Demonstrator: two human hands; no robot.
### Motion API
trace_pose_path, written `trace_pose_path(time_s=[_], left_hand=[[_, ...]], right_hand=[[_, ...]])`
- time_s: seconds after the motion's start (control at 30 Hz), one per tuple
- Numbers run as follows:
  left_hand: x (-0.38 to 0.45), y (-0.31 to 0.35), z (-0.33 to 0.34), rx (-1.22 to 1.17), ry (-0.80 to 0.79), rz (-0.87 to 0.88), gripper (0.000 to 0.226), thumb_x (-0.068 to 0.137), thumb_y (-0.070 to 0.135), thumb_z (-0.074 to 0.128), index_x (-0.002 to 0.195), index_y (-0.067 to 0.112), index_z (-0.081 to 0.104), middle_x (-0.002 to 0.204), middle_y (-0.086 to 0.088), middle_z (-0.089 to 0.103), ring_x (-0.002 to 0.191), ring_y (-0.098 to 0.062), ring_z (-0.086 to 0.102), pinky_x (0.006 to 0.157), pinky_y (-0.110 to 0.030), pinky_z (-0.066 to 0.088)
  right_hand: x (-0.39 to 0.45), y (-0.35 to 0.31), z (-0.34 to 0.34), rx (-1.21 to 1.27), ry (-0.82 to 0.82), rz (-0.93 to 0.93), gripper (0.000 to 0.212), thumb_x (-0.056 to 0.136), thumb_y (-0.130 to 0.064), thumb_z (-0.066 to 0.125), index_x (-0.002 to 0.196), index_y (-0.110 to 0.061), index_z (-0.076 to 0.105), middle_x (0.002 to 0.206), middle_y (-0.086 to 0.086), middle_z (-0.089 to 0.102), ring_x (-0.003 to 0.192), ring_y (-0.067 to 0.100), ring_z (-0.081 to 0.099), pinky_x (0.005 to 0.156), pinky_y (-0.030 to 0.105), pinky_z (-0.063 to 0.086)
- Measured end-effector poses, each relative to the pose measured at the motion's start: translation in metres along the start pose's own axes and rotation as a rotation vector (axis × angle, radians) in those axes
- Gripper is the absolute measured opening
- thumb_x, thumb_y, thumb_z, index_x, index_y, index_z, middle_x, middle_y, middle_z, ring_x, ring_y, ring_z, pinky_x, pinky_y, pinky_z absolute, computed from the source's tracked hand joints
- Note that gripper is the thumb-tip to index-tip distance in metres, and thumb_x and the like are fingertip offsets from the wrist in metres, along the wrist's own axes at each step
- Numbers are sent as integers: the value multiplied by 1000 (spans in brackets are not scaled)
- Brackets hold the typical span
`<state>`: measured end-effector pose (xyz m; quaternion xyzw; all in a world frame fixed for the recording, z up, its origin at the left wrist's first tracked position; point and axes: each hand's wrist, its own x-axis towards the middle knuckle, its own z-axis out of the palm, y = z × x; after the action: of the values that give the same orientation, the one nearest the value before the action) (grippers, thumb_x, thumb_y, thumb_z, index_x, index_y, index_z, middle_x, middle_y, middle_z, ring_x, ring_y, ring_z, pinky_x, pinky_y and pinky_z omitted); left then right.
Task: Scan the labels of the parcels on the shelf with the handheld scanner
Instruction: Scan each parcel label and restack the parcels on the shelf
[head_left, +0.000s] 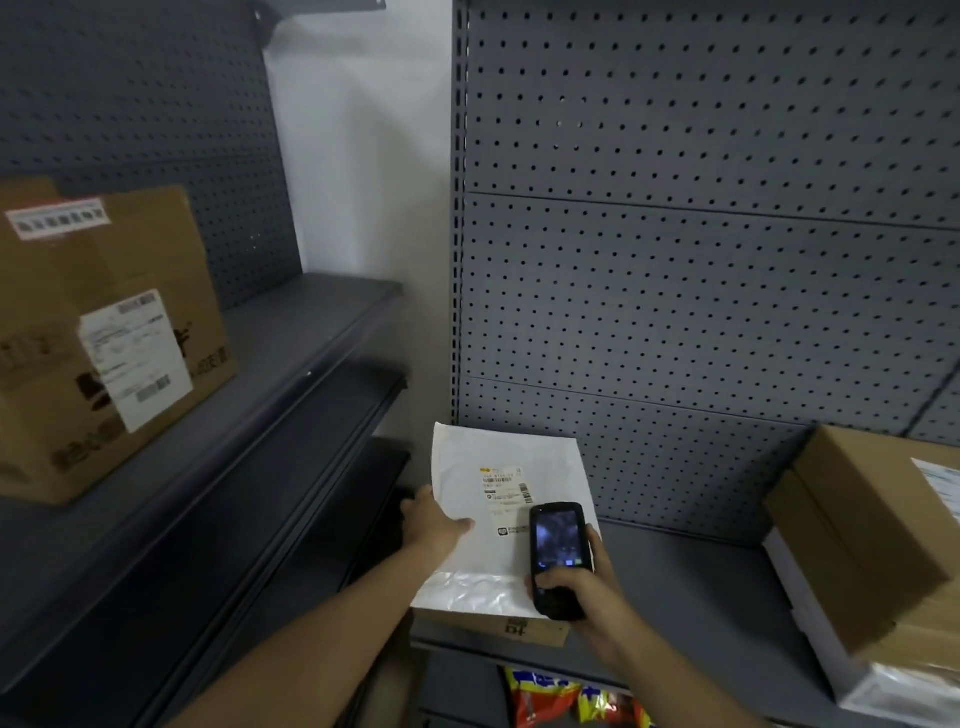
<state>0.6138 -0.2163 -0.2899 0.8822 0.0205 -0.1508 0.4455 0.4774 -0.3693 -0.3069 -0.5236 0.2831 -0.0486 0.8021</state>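
Note:
A flat white mailer parcel (498, 551) lies on a low cardboard box (524, 630) at the left end of the grey shelf (691, 587). Its printed label (505, 488) faces up. My left hand (436, 525) grips the mailer's left edge, thumb on top. My right hand (576, 592) holds a black handheld scanner (557, 556) over the mailer's right side, just below the label, its lit screen facing me.
A large cardboard box (104, 338) with a white label sits on the left-hand shelf unit. Stacked boxes (862, 545) stand on the right of the shelf. Perforated grey back panels rise behind. Colourful packets (566, 696) show on the level below.

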Motion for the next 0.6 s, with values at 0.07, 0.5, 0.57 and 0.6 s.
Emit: trace_pose_path(time_s=[0.07, 0.5, 0.57, 0.6], left_hand=[[-1, 0, -2, -32, -18, -43, 69, 78, 17, 77, 136, 6, 41, 136, -16, 35, 115, -34, 53, 95, -39, 47], [-29, 3, 5, -212, -123, 189, 66, 83, 6, 69, 129, 29, 27, 128, -3, 48, 113, -23, 51, 98, -46, 46], [-43, 11, 3, -222, -126, 238, 69, 82, 2, 69, 133, 25, 28, 131, -4, 47, 116, -22, 49, 97, -40, 44], [-51, 16, 2, -227, -131, 259, 68, 83, 0, 67, 134, 23, 29, 131, -4, 47, 116, -22, 49, 96, -38, 43]], right_hand=[[-4, 1, -2, 0, 5, -4, 101, 44, 7, 71, 136, -29, 49, 117, 12, 71, 106, 38, 66, 82, 51, 58], [-49, -11, -10, 73, -42, -62, 83, 55, 13, 68, 126, -29, 57, 118, 19, 69, 101, 41, 66, 81, 50, 55], [-62, -18, -13, 99, -90, -96, 76, 60, 17, 64, 125, -22, 58, 119, 22, 68, 98, 41, 66, 82, 49, 54], [-69, -22, -16, 114, -118, -110, 72, 64, 20, 61, 124, -20, 59, 118, 22, 69, 96, 40, 66, 84, 49, 53]])
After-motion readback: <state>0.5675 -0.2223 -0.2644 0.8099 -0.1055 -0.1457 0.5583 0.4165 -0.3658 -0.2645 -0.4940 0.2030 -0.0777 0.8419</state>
